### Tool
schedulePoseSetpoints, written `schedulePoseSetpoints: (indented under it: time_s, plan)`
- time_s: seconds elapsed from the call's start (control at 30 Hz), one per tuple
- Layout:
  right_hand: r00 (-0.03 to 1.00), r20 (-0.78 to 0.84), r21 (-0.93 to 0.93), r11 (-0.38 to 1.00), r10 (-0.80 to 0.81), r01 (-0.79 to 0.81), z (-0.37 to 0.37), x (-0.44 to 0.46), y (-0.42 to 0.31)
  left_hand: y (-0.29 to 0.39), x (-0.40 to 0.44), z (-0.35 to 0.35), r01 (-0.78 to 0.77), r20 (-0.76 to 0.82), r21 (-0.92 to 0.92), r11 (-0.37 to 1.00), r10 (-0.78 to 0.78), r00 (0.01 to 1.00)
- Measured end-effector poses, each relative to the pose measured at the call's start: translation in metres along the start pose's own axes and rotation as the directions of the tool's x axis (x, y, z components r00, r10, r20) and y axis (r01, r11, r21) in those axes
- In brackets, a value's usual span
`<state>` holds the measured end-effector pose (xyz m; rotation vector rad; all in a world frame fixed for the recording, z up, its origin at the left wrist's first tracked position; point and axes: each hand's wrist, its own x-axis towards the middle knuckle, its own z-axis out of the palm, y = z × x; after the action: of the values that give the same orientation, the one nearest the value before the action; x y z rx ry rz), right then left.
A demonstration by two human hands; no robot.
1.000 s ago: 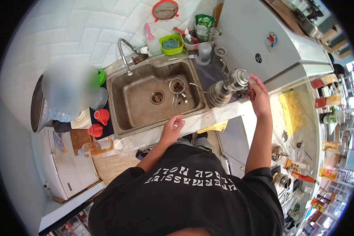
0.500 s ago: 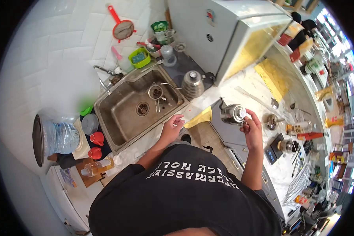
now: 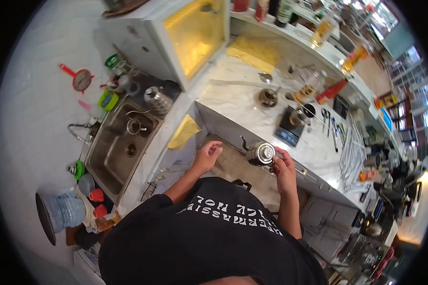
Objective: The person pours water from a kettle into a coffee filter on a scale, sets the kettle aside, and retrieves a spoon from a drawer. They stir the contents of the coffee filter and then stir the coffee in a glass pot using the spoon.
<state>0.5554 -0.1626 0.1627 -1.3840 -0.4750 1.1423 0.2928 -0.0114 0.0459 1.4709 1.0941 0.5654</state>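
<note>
My right hand (image 3: pixel 284 172) grips a small metal kettle (image 3: pixel 260 154) by its handle side, fingers wrapped round it. The kettle has a round lid and a thin dark spout that points up and left. It hangs over the floor, just off the counter's front edge. My left hand (image 3: pixel 208 157) is in the air to its left, fingers curled in with nothing visible in them. A yellow cloth (image 3: pixel 184 132) drapes over the counter edge near that hand. On the right counter, a digital scale (image 3: pixel 287 133) lies beside a glass server (image 3: pixel 298 118).
At left is a steel sink (image 3: pixel 110 159) with a strainer (image 3: pixel 134 126) in it. A larger gooseneck kettle (image 3: pixel 158 100) stands beside the sink, near a white cabinet (image 3: pixel 142 47). Scissors (image 3: pixel 325 118), pens and a pile of white straws (image 3: pixel 356 154) lie along the right counter.
My view has turned to the right, toward the counter with the scale. The kettle in my right hand is now over the floor gap before that counter. My left hand's fingers have curled in more.
</note>
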Motion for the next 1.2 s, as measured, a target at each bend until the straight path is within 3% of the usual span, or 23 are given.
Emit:
schedulePoseSetpoints:
  time_s: [0.1,0.3,0.73,0.97,1.2]
  plan:
    - [0.996,-0.09,0.038,0.999,-0.011,0.014,-0.033,-0.021,-0.004,-0.007,0.003,0.04,-0.061,0.028,-0.03,0.998,0.062,0.998]
    - [0.959,-0.279,0.03,0.997,-0.054,0.065,-0.076,-0.032,-0.017,0.007,0.013,0.078,-0.001,0.13,0.017,1.0,-0.001,0.992]
    - [0.821,-0.549,-0.045,0.986,-0.157,0.158,-0.124,0.025,-0.085,0.062,0.125,0.127,-0.074,0.327,0.048,0.996,0.054,0.943]
    - [0.744,-0.654,-0.049,0.99,-0.133,0.133,-0.136,0.062,-0.101,0.057,0.171,0.13,-0.117,0.35,0.104,0.988,0.074,0.934]
    - [0.728,-0.663,-0.173,0.982,-0.175,0.078,-0.151,0.084,-0.097,0.07,0.183,0.138,-0.095,0.377,0.132,0.987,0.039,0.926]
